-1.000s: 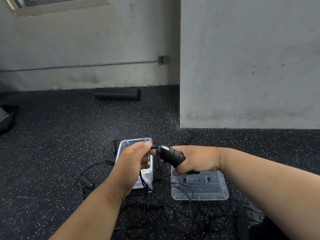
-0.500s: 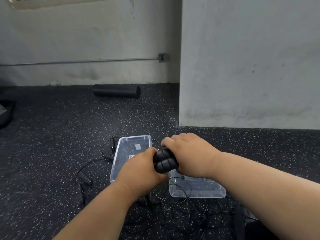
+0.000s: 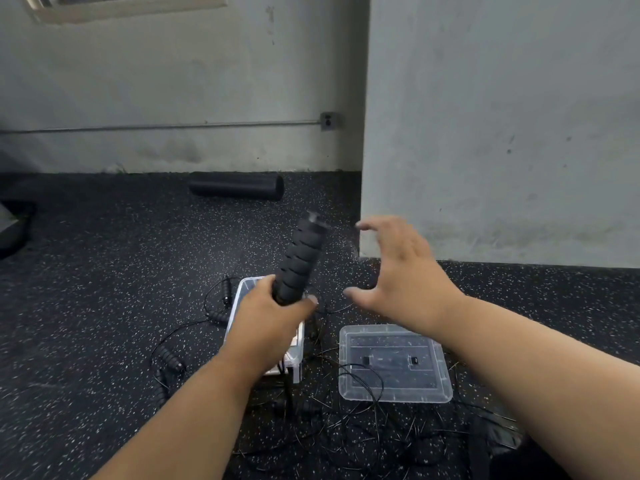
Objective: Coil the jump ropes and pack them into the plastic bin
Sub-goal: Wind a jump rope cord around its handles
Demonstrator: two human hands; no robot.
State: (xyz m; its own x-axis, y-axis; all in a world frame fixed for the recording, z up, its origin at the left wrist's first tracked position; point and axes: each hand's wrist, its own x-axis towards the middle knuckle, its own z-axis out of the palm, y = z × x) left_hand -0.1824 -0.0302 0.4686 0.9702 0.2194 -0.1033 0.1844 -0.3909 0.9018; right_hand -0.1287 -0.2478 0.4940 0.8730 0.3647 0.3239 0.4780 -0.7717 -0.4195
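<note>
My left hand grips the lower end of a black ribbed jump rope handle, which points up and slightly right above the floor. My right hand hovers just to its right with fingers spread, holding nothing. Below my left hand a clear plastic bin stands on the floor, mostly hidden by that hand. The bin's clear lid lies flat to its right. Thin black rope cords tangle across the floor around both, with more black handles lying left of the bin.
A black foam roller lies by the far wall. A grey concrete pillar rises at right, its corner close behind my right hand. Dark gear sits at the left edge and bottom right of the speckled rubber floor.
Both hands held the handles together low over the bin. Now my right hand has let go and spread open, and my left hand has raised one handle upright.
</note>
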